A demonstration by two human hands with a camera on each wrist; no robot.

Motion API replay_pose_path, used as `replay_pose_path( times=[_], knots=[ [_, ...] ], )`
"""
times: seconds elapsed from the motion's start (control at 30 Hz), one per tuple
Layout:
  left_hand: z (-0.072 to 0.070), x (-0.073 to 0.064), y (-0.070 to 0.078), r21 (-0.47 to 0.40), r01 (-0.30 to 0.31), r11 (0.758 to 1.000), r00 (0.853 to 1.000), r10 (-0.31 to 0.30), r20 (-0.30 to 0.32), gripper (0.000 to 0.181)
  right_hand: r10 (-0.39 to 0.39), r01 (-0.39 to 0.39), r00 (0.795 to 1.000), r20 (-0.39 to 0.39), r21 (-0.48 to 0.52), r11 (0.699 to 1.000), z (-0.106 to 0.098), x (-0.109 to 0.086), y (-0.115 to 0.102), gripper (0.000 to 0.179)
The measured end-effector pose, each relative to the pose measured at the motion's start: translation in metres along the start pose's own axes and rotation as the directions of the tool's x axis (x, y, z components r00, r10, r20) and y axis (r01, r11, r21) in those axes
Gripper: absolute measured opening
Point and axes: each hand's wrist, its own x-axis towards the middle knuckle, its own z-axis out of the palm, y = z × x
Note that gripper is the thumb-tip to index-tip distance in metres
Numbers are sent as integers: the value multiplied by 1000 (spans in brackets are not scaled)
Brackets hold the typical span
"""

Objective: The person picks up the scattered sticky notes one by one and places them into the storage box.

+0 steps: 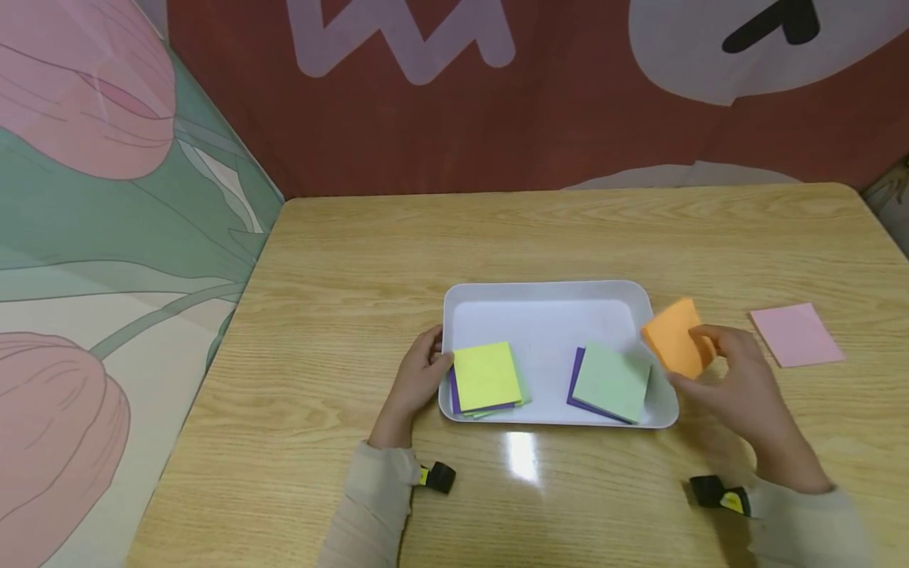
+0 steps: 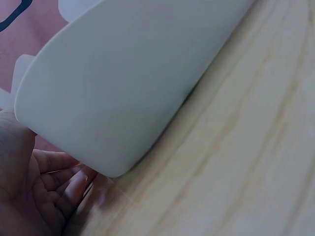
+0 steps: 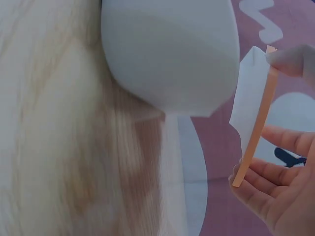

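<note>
A white tray (image 1: 547, 315) lies on the table. My left hand (image 1: 415, 375) holds its left side, thumb at the rim and fingers curled against the outer wall. In the left wrist view that hand (image 2: 54, 191) shows beside the tray's end (image 2: 108, 98). My right hand (image 1: 742, 386) pinches an orange sticky note pad (image 1: 675, 339) between thumb and fingers, raised at the tray's right rim. The right wrist view shows the orange pad (image 3: 258, 123) edge-on. Inside the tray, a yellow pad (image 1: 487, 376) tops purple and green ones at left; a pale green pad (image 1: 612, 383) covers a purple one at right.
A pink sticky note pad (image 1: 798, 334) lies on the wooden table (image 1: 355, 260), right of the tray and beyond my right hand. A red patterned wall covering (image 1: 568, 118) rises behind the table, and a floral one (image 1: 106, 237) runs along the left.
</note>
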Motion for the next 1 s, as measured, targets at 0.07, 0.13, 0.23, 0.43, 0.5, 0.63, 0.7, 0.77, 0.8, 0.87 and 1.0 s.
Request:
replay_pose_path(
  times=[0.07, 0.13, 0.23, 0.43, 0.5, 0.63, 0.7, 0.77, 0.8, 0.87, 1.0],
  knots=[
    [0, 0, 0, -3, 2, 1000, 1000, -2, 1, 44, -14, 14, 1000, 14, 12, 1000, 3, 1, -3, 61],
    [0, 0, 0, -8, 0, 1000, 1000, 0, 3, 44, -33, 32, 999, 24, 28, 999, 7, 2, -5, 60],
    [-1, 0, 0, -12, -3, 1000, 1000, 3, 5, 44, -78, 77, 997, 26, 56, 995, 12, 3, -10, 58],
    [-1, 0, -2, -16, 1, 1000, 1000, 0, 5, 45, -168, 166, 985, 32, 61, 984, 22, 6, -16, 58],
    [-1, 0, -2, -14, 3, 1000, 1000, -3, 5, 45, -182, 180, 982, 41, 63, 982, 25, 7, -17, 58],
    [-1, 0, -1, -7, 4, 1000, 1000, -4, 2, 45, -186, 182, 980, 70, 59, 982, 29, 7, -19, 57],
    [-1, 0, 0, -5, 4, 1000, 1000, -4, 1, 45, -181, 177, 979, 90, 52, 983, 30, 7, -20, 56],
    [-1, 0, 1, -4, 2, 1000, 1000, -2, -1, 45, -180, 176, 978, 106, 44, 983, 31, 6, -20, 57],
    [-1, 0, 1, -4, 1, 1000, 1000, -1, -1, 45, -182, 179, 977, 110, 37, 983, 31, 6, -20, 57],
    [-1, 0, 1, -2, 2, 1000, 1000, -2, -2, 45, -187, 186, 975, 117, 19, 982, 32, 6, -20, 57],
    [0, 0, 1, -5, -2, 1000, 1000, 2, -1, 45, -184, 188, 974, 134, -16, 982, 34, 6, -20, 58]
  ],
)
